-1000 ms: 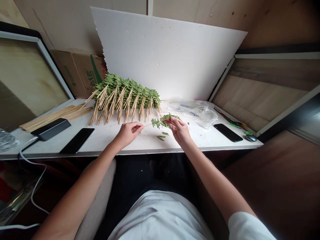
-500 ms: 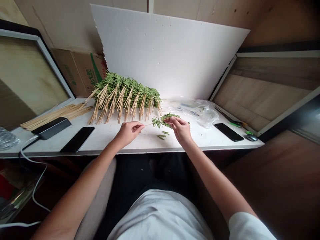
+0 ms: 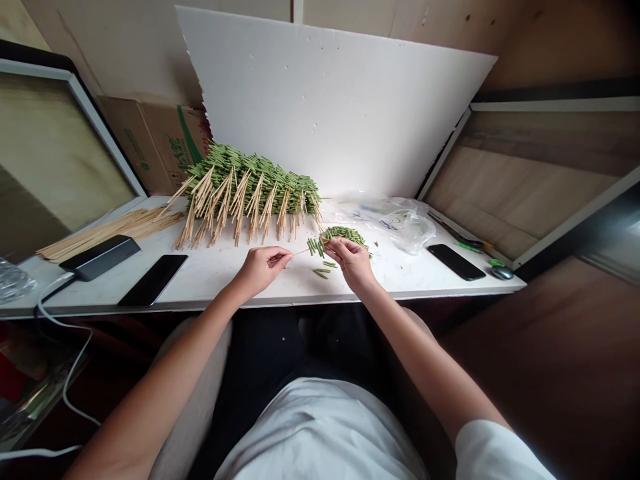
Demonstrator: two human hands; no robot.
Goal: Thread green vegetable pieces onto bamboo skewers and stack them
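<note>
My left hand [image 3: 263, 268] pinches the bare end of a thin wooden skewer [image 3: 301, 253] held above the table. Several short green bean pieces [image 3: 315, 247] are threaded crosswise along its right part. At the tip, my right hand [image 3: 350, 259] is closed, thumb and fingers pinched on what looks like another bean piece, mostly hidden by the fingers. Just behind that hand lies a pile of cut green beans [image 3: 345, 233]. A few loose bean pieces [image 3: 321, 273] rest on the table below the skewer.
A tall stack of filled bean skewers [image 3: 255, 177] stands at the back left. Bare skewers [image 3: 110, 230] lie left of it, near a black box [image 3: 103, 257] and a phone [image 3: 153, 280]. Rightward are a plastic bag [image 3: 400, 223], another phone [image 3: 456, 262] and a mouse [image 3: 501, 272].
My right hand has come down and slightly left from over the bean pile to the skewer's tip. The left hand has shifted only slightly, still holding the skewer.
</note>
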